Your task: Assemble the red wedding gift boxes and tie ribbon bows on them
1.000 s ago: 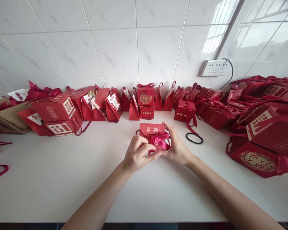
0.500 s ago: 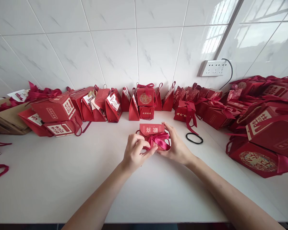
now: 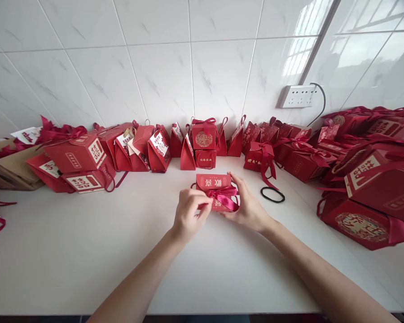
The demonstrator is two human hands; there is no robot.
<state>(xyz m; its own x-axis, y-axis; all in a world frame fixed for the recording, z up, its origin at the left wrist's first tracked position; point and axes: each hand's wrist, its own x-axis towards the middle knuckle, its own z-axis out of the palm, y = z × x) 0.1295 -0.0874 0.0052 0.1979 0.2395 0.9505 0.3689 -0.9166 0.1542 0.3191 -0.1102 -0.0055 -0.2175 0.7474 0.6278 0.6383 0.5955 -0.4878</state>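
Observation:
A small red gift box (image 3: 212,180) with pale Chinese characters stands on the white table, and a shiny dark-pink ribbon (image 3: 225,193) is tied in a bow across it. My right hand (image 3: 245,204) grips the box from the right, its thumb at the near edge and its fingers at the far corner. At the box's left front, my left hand (image 3: 191,211) is closed in a pinch at the left side of the bow. Its fingers cover the ribbon's end and the box's lower left part.
A black elastic band (image 3: 272,194) lies right of the box. Behind stand stacked red boxes (image 3: 204,137) along the tiled wall. More red boxes pile up at left (image 3: 76,154) and right (image 3: 360,222). A white power strip (image 3: 298,96) is on the wall.
My left thumb and fingers have drawn together into a pinch at the bow, where they were more spread over it. My right hand and the box have stayed in place.

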